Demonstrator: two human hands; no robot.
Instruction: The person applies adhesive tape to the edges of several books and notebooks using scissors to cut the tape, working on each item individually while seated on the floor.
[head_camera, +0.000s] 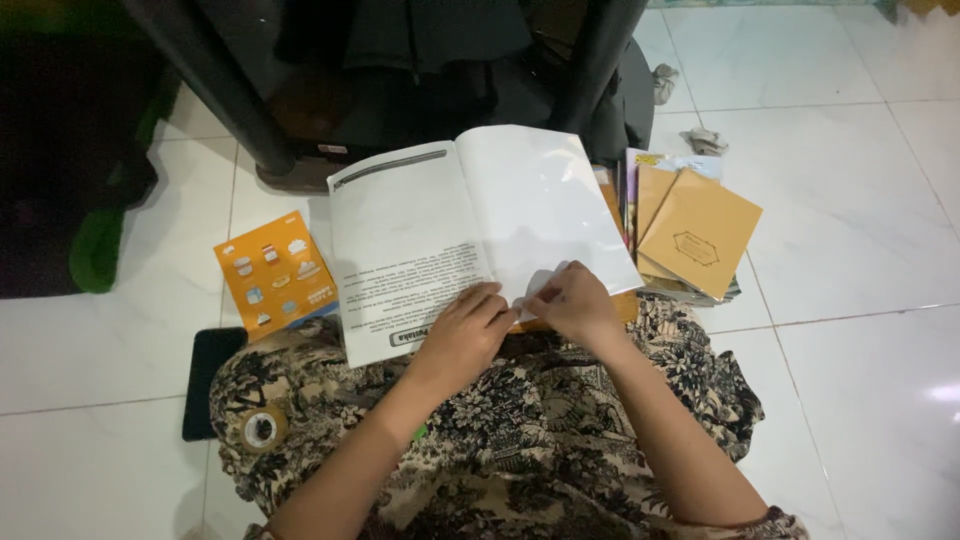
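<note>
On the person's lap an open book (470, 235) is lying, its far edge reaching out over the white tiled floor (850, 250). The left hand (462, 335) is pressing flat on the printed page, fingers spread a little and holding nothing. The right hand (572, 300) is pinching the near corner of the blank page between its fingertips. Just beyond the right hand a stack of brown books (695, 235) is sitting; left of the left hand an orange booklet (275, 275), a dark phone (208, 380) and a tape roll (260, 428) are lying.
</note>
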